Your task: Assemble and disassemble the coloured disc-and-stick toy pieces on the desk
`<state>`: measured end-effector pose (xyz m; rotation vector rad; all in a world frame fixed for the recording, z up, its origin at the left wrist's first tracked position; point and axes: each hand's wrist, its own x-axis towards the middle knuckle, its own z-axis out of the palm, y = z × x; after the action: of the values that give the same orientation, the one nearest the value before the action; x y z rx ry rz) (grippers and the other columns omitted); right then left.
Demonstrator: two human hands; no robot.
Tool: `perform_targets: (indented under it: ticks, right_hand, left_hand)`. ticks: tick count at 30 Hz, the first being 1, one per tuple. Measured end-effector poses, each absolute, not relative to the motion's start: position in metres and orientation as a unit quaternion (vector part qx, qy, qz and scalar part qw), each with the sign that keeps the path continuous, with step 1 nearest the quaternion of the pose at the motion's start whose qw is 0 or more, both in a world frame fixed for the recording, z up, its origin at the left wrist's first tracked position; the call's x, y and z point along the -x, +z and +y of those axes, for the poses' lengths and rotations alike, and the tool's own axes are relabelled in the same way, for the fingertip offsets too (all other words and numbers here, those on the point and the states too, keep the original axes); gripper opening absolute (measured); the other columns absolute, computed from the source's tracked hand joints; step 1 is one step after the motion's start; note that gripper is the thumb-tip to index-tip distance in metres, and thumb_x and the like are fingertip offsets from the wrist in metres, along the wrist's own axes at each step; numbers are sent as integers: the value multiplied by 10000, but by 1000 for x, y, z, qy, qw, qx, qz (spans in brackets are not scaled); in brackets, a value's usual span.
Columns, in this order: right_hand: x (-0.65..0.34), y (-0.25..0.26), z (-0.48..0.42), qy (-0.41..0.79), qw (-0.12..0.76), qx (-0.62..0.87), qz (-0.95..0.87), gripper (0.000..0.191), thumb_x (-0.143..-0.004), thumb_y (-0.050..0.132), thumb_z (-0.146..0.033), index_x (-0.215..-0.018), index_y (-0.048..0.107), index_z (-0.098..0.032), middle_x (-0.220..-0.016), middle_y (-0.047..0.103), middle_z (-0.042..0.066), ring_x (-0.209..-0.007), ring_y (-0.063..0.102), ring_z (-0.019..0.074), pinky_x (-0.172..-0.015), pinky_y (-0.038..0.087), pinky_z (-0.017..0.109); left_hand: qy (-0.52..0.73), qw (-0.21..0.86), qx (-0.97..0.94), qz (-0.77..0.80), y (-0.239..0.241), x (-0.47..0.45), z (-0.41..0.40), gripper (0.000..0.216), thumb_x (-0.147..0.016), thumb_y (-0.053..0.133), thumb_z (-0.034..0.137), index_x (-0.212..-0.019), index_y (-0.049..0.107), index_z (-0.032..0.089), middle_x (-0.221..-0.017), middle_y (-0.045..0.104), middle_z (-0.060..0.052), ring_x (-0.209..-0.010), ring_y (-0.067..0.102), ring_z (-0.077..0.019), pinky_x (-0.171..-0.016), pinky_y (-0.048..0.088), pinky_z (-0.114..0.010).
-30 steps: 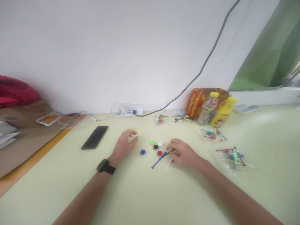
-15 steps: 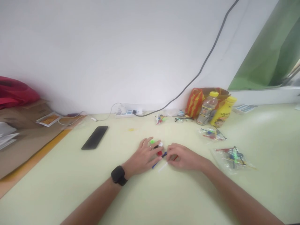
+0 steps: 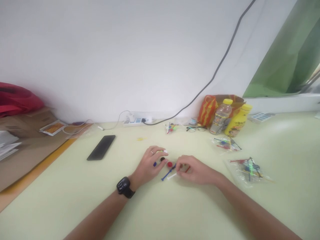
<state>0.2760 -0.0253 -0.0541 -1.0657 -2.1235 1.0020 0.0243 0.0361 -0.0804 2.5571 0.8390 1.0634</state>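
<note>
My left hand, with a black watch on its wrist, lies over a cluster of small coloured round caps: a red cap and a black cap show beside its fingers, and a blue one peeks from under them. Its fingers are curled over the caps. My right hand rests just right of the caps, fingers pinched on thin plastic sticks, with a red stick showing between them. A blue stick and a white stick lie on the table between the two hands.
A black phone lies to the left. A white power strip sits against the wall. Glasses, two yellow-capped bottles and an orange bag stand at the back right. Clear bags of coloured sticks lie to the right.
My left hand moved right from the open table onto the coloured caps, then drew slightly back over them. My right hand shifted a little left, gathering the sticks.
</note>
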Motion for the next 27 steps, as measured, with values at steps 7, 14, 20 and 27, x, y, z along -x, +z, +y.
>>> perform_targets:
  ticks: [7, 14, 20, 27]
  right_hand:
    - [-272, -54, -25, 492, 321, 383, -713, 135, -1025, 515, -317, -932, 526, -219, -924, 577, 0, -821, 527, 153, -705, 435, 270]
    - [-262, -60, -25, 514, 387, 368, -671, 239, -1022, 562, -443, -962, 557, -213, -886, 574, 6, -779, 515, 148, -669, 413, 271]
    - [-253, -65, -24, 473, 430, 412, -649, 301, -1014, 550, -490, -1063, 666, -216, -1017, 684, 64, -911, 645, 203, -616, 458, 273]
    - [-253, -75, -23, 462, 451, 406, -647, 189, -1012, 592, -402, -1069, 620, -224, -874, 691, 14, -832, 655, 172, -655, 465, 264]
  left_hand:
    - [408, 260, -808, 337, -76, -31, 25, 75, -972, 661, 284, -950, 639, 216, -989, 717, -48, -936, 694, -185, -857, 553, -325]
    - [432, 446, -713, 324, -83, -40, 20, 277, -870, 787, 310, -1113, 726, 191, -1256, 724, -115, -1133, 713, -265, -992, 589, -392]
    - [393, 505, -695, 326, -84, -44, 16, 237, -890, 779, 326, -1082, 771, 188, -1034, 796, -82, -966, 759, -254, -893, 632, -382]
    - [394, 464, -735, 298, -78, -46, 13, 172, -914, 755, 307, -1036, 783, 190, -1021, 772, -83, -949, 733, -230, -881, 614, -360]
